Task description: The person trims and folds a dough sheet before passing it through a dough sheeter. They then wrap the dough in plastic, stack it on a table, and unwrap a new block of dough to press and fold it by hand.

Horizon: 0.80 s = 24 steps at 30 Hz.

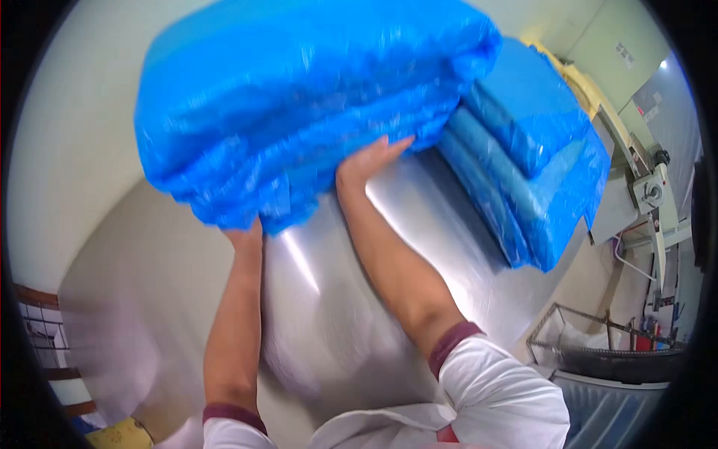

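A thick, folded bundle of blue plastic sheeting point(314, 67) fills the upper part of the head view, tilted and seemingly raised off the metal table. My left hand point(244, 233) goes in under its lower left edge; the fingers are hidden by the plastic. My right hand point(368, 160) supports the underside near the middle, with thumb and some fingers showing, slightly blurred. A second folded stack of blue plastic point(523, 150) rests to the right, close beside the bundle.
The shiny metal table point(329, 299) curves below my arms. At right, a machine with a round knob point(652, 196) stands by the wall. Lower right, a black tray point(621, 363) sits on a grey plastic bin point(606, 408). A barred rack point(43, 333) is at far left.
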### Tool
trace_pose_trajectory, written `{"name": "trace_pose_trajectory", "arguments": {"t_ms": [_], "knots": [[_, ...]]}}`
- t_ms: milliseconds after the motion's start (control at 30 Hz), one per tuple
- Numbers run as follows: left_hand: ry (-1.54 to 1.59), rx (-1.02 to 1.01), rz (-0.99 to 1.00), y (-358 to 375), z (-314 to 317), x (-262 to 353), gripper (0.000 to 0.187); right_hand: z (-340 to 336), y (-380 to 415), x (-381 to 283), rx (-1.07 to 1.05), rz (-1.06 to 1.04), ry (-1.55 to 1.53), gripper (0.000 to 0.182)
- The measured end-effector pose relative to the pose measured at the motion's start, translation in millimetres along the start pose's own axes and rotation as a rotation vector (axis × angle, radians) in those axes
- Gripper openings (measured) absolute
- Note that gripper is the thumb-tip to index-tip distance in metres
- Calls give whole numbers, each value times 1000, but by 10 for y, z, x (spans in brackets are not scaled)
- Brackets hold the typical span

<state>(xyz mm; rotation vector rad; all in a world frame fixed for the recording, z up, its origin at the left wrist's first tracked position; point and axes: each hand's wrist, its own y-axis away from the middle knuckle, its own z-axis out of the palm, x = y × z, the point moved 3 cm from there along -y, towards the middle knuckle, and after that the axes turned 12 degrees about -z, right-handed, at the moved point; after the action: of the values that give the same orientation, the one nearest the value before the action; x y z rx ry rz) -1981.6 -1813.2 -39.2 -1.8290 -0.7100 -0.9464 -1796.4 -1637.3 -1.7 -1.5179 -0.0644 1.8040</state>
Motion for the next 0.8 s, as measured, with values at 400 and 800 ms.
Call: {"name": "trace_pose_trajectory", "arguments": {"t_ms": [400, 800], "knots": [[11, 35, -320, -87, -57, 176, 71, -996, -195, -225, -849, -61, 4, 85], [-190, -214, -313, 1507, -1215, 336, 52, -6924, 128, -1743, -644, 415, 344, 28]]}}
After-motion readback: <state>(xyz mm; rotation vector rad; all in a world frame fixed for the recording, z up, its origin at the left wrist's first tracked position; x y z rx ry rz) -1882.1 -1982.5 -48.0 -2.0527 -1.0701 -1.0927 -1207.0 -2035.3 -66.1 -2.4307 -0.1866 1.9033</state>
